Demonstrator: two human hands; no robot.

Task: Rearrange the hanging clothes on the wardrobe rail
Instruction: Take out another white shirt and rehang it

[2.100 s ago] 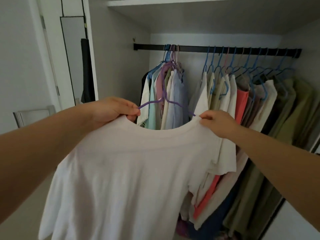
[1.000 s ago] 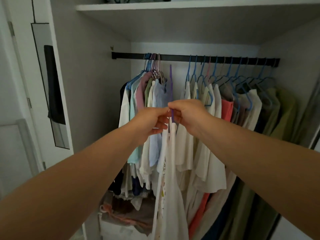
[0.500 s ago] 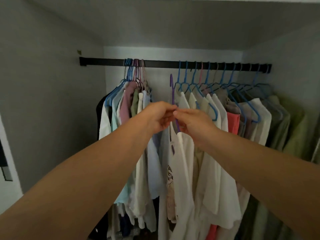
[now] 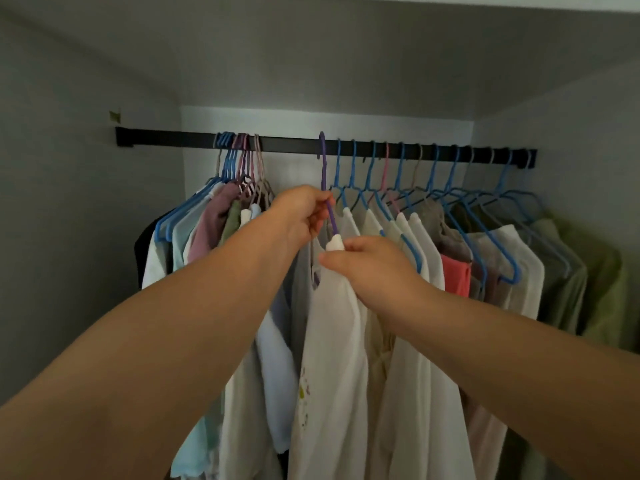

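A black wardrobe rail runs across the back of the wardrobe. A purple hanger has its hook at the rail, in the gap between two groups of clothes. A white T-shirt hangs from it, seen edge-on. My left hand pinches the purple hanger's neck just below the hook. My right hand grips the white T-shirt at its collar, right under the left hand. Whether the hook rests fully on the rail is hard to tell.
A tight bunch of pastel shirts hangs at the left of the gap. White, coral and green garments on blue hangers fill the rail to the right. The grey side wall stands at the left, a shelf underside above.
The white T-shirt was held open in front of me, then turned edge-on and lifted. The purple hook has risen to the rail in the gap. The view has moved closer.
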